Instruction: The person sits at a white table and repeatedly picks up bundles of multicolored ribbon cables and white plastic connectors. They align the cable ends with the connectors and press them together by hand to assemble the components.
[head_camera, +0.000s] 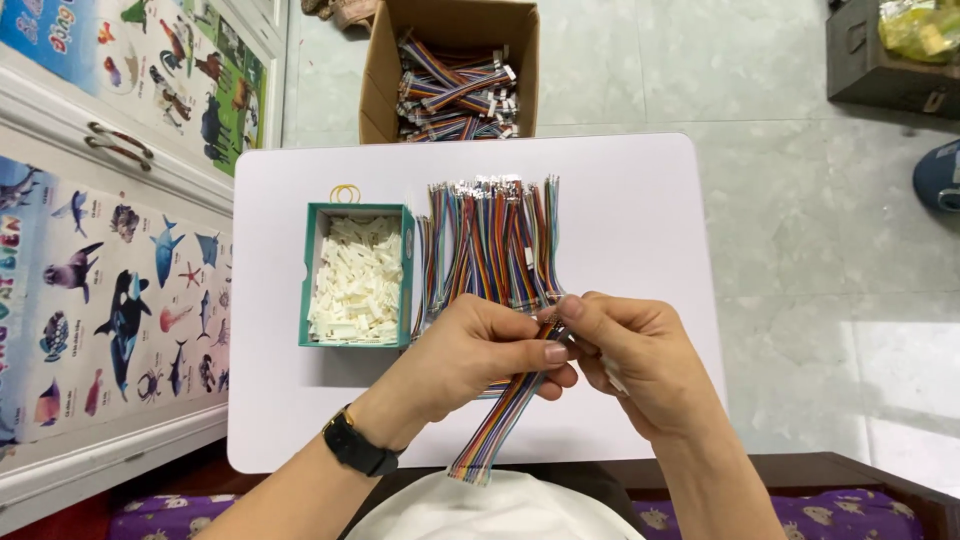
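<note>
In the head view, a flat strip of rainbow-coloured ribbon wires (505, 415) is held over the near edge of a white rectangular plastic table (640, 200). The strip is gripped by the left hand (475, 355), whose fingers are curled around it so that its loose end hangs toward the lap. Its upper end is pinched by the right hand (640, 365) between thumb and fingertips, close to the left thumb, apparently so that the tip is kept steady; whether anything small is held there cannot be told. Just beyond the hands, a fanned pile of multicoloured wire strips (490, 245) lies within reach. Beside it stands a teal open cardboard box (405, 275) filled with small white plastic connectors (357, 280). Yellow rubber bands (345, 192) lie behind it. A brown cardboard carton of bundled wires (380, 90) sits on the floor beyond.
</note>
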